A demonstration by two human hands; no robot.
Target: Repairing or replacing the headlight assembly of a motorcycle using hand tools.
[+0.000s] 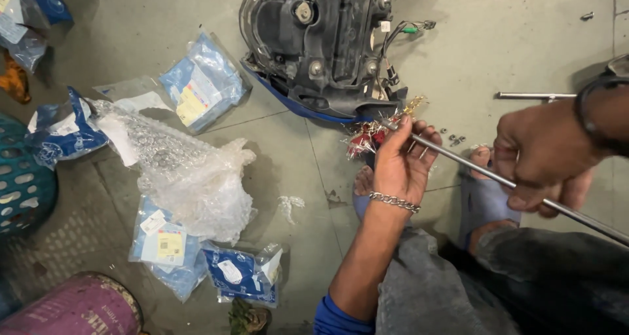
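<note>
The concrete floor [511, 40] carries everything here, and the biggest thing on it is a black and blue vehicle body part [321, 40], lying inside-up with its wiring and bolts showing, just beyond the person's feet. To its left lie a crumpled sheet of bubble wrap [183, 171] and several blue parts packets [203, 83], with a few small screws [455, 138] loose near the toes. The step in hand looks like fitting or steadying a long metal rod [458, 161], whose tip sits at the lower edge of the body part beside a red and gold tinsel ornament [370, 135]; lining that tip up would call for a steady guide at the front and a push or twist from behind. The left hand [400, 161] is loosely curled, fingers cradling the rod near its tip. The right hand [544, 158] is closed in a firm fist around the rod further back.
</note>
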